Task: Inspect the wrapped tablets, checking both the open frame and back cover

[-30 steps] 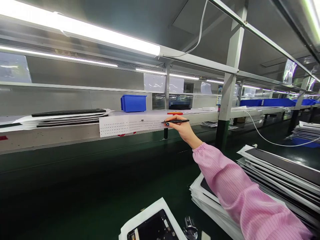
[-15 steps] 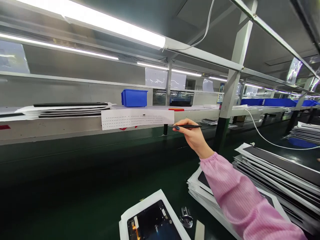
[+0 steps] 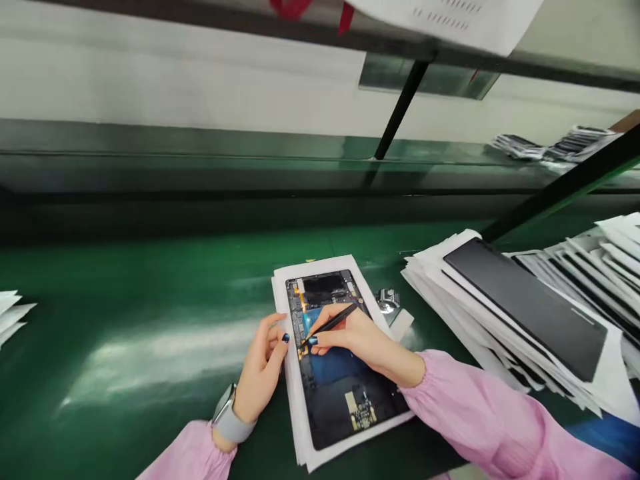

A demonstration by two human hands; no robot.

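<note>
Head view: at lower centre of the frame, an opened black tablet with exposed circuitry [image 3: 345, 380] lies on white sheets on the green tabletop [image 3: 125, 313]. The right hand [image 3: 357, 337] has its grip closed on thin black tweezers [image 3: 331, 323], tips touching the tablet's upper left. The left hand [image 3: 263, 367] rests curled, holding nothing, against the tablet's left edge. A stack of flat dark panels on white sheets [image 3: 525, 313] sits at right.

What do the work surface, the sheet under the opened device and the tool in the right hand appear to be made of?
Work surface: likely smooth rubber or PVC matting, green, with soft glossy reflections of the lights.
Sheet: white, thin, matte, probably foam or paper; its layered edges show.
Tool in the right hand: thin black rod, slightly shiny, plastic or coated metal; cannot tell which.
</note>
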